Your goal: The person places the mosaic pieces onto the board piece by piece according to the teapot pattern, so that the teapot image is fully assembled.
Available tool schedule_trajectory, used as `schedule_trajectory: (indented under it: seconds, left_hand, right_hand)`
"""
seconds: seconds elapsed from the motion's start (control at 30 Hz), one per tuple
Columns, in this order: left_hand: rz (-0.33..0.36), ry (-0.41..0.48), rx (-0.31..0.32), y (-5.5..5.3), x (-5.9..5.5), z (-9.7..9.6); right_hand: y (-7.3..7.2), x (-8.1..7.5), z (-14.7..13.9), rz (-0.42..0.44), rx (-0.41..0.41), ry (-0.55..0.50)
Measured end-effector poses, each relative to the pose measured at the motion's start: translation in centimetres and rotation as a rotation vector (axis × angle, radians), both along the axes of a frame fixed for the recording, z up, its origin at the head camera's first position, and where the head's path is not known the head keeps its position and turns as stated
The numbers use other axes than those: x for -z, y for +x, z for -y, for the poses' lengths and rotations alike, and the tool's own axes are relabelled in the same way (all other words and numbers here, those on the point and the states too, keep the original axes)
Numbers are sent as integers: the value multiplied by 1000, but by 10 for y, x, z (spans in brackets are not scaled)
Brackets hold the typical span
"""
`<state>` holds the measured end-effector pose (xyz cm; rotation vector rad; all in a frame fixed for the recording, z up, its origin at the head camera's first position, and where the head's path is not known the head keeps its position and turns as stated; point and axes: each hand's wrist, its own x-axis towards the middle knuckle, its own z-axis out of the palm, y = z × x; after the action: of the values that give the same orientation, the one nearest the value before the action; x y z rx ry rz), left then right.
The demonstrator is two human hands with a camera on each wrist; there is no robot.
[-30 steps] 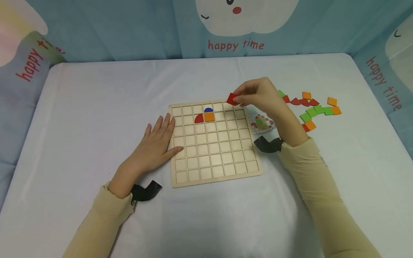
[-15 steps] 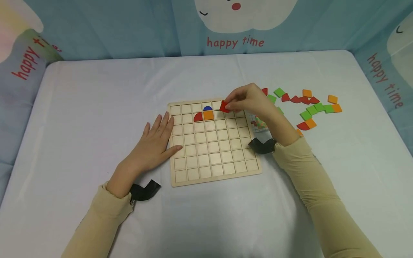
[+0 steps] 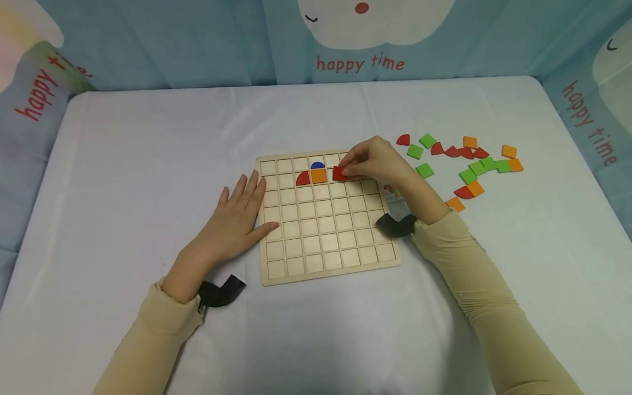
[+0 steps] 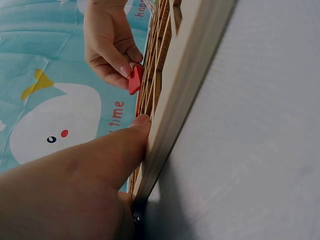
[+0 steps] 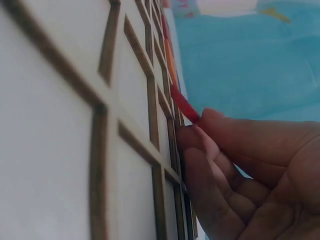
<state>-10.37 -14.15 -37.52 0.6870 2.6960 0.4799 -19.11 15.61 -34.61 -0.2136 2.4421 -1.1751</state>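
The wooden grid board (image 3: 326,274) lies flat on the table. Thumb and fingers of my right hand (image 3: 377,159) pinch a red tile (image 3: 338,174), held tilted at the board's second row, one cell right of the orange square tile (image 3: 319,175); its full shape is partly covered by the fingers. In the right wrist view, the red tile (image 5: 184,105) slants against the grid ridges. A red quarter-circle tile (image 3: 303,178) sits left of the orange one, a blue half-circle tile (image 3: 317,165) above it. My left hand (image 3: 232,230) lies spread along the board's left edge, thumb on the rim.
Loose green tiles (image 3: 468,176), red tiles (image 3: 403,140) and orange tiles (image 3: 509,151) lie scattered right of the board. A small printed pattern card (image 3: 393,193) is partly hidden beneath the right wrist. A blue fabric backdrop (image 3: 212,44) stands behind the white table.
My right hand has moved left and toward me with the red tile, bringing it down from the board's far edge to the second row. My left hand keeps its place.
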Motion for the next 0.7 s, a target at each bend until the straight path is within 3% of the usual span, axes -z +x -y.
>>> schedule_trajectory:
  seconds: [0.5, 0.7]
  left_hand:
    - [-8, -7, 3, -1, 2, 0]
    - [-9, -8, 6, -1, 1, 0]
  right_hand:
    - [0, 2, 2, -44, -61, 11]
    - [0, 2, 3, -38, -103, -31]
